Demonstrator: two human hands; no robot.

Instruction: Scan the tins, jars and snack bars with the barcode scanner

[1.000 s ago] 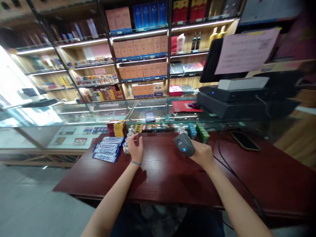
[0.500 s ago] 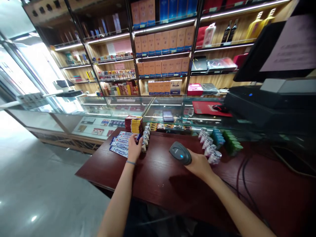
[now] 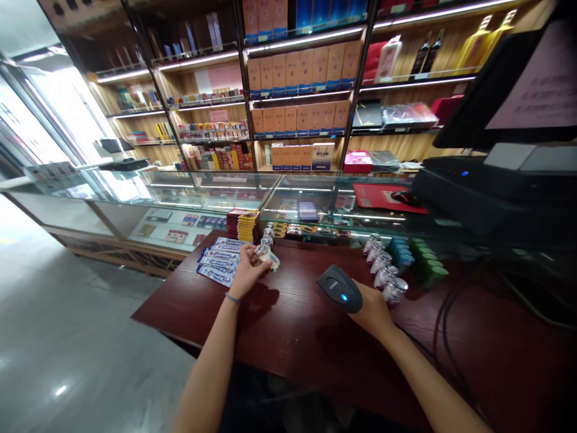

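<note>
My left hand (image 3: 249,269) is closed around a small can (image 3: 271,261) with a pale, printed side and a silvery end, held tilted above the table. Behind it runs a row of similar silver-topped cans (image 3: 269,231), partly hidden by the hand. To the left lie several blue-and-white long packets (image 3: 219,264), overlapping. A stack of red and yellow packets (image 3: 243,225) stands at the table's far edge. My right hand (image 3: 372,310) grips a dark grey barcode scanner (image 3: 340,288) with a blue light lit, its head pointing left towards the can.
Right of the scanner stand silver-topped cans (image 3: 386,278), blue packs (image 3: 401,255) and green packs (image 3: 426,261) in rows. Black cables (image 3: 444,331) cross the dark red table (image 3: 288,355). A glass counter (image 3: 207,192) borders its far side; a monitor (image 3: 487,90) looms at right.
My left hand has come up from beside the packets and the can row, and now has a can in it. My right hand has shifted slightly right and down with the scanner.
</note>
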